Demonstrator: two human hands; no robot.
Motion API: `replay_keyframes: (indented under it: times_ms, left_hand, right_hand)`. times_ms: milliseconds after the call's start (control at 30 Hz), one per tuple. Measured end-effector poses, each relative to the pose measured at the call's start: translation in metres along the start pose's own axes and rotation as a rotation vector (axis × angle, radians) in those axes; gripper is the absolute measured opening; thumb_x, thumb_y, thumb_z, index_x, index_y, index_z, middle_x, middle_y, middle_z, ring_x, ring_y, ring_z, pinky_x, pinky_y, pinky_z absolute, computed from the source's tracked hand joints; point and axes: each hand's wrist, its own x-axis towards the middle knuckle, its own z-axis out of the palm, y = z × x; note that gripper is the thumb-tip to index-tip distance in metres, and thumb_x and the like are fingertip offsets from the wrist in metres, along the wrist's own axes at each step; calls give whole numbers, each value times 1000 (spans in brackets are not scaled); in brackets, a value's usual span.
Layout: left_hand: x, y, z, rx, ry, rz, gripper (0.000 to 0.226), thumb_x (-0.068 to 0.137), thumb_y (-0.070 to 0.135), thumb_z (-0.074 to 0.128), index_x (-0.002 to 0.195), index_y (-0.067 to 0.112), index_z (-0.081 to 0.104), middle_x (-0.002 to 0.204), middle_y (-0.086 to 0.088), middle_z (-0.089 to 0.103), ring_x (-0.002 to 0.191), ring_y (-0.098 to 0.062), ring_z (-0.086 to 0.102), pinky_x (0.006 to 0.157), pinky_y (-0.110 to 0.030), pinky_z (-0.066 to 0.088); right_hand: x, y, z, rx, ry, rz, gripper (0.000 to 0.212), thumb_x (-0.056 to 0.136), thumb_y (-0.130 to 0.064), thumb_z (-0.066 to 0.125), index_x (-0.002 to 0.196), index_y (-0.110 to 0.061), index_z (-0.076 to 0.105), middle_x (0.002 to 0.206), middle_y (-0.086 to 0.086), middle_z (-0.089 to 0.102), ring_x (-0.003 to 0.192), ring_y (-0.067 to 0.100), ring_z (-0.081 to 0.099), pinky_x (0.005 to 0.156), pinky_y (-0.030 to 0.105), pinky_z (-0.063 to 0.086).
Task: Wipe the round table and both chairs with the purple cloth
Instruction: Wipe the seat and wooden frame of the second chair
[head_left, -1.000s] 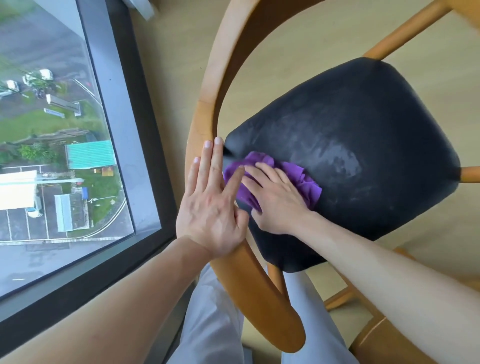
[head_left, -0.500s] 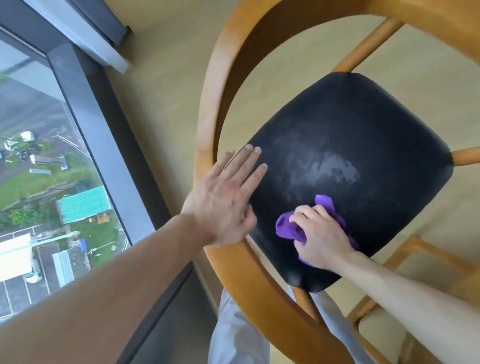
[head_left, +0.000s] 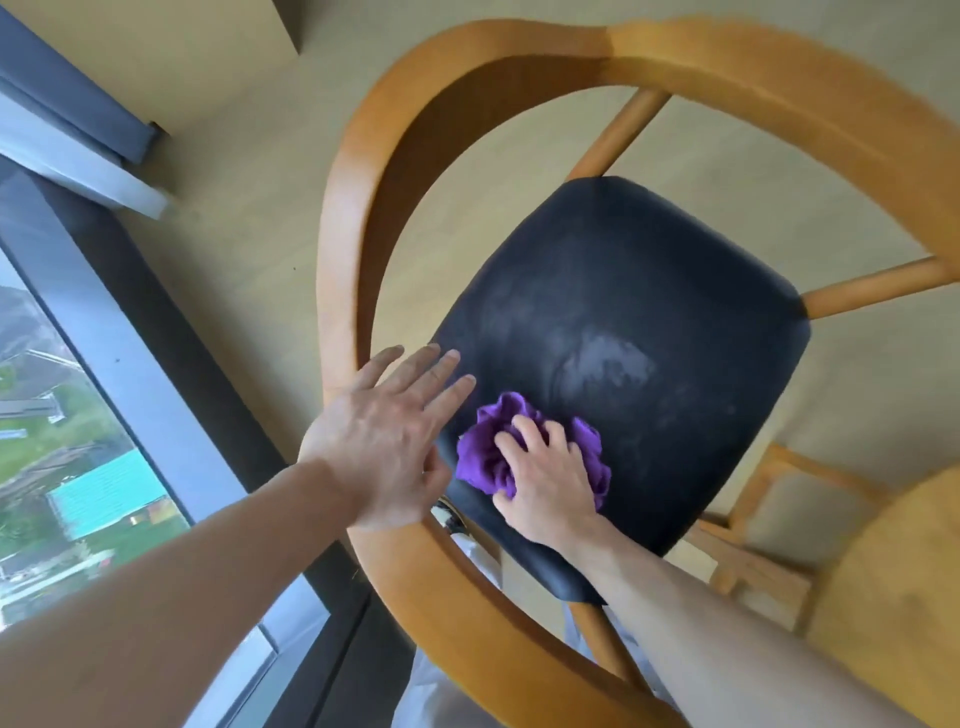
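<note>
A chair with a curved wooden frame and a black padded seat fills the head view. A bunched purple cloth lies on the near left part of the seat. My right hand grips the cloth with curled fingers and presses it onto the seat. My left hand lies flat with straight fingers over the frame's left rail, its fingertips on the seat edge. A damp sheen shows on the seat's middle. The edge of the round wooden table shows at the lower right.
A floor-to-ceiling window with a dark frame runs along the left, close to the chair. Light wooden floor surrounds the chair. Part of another wooden chair sits under the table at the right. My light trousers show below the chair.
My right hand swept the cloth from the seat's near left corner toward the near edge, then back left and up. My left hand stayed on the left rail. The view shifted.
</note>
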Motion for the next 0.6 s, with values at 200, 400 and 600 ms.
replay_keyframes:
  times_ms: [200,400,600]
  left_hand:
    - [12,-2,5,103,-128,209,82,85,51,0,163,30,-4,172,-9,-6,159,-28,-10,121,-49,-22]
    - [12,-5,7,45,-56,202,81,85,47,20,163,25,21,170,-12,17,158,-30,16,127,-51,0]
    - [11,-6,2,17,-102,156,82,86,49,19,164,28,7,172,-8,7,159,-29,4,126,-47,-9]
  right_hand:
    - [52,13,-50,185,239,81,50,75,-47,66,119,-26,56,127,-3,48,108,27,48,83,41,49]
    - [125,4,-52,159,292,398,53,82,-42,66,130,-26,51,144,0,41,119,32,44,91,48,44]
    - [38,6,-23,76,35,113,47,77,-46,62,120,-26,57,128,-3,49,102,32,52,79,45,51]
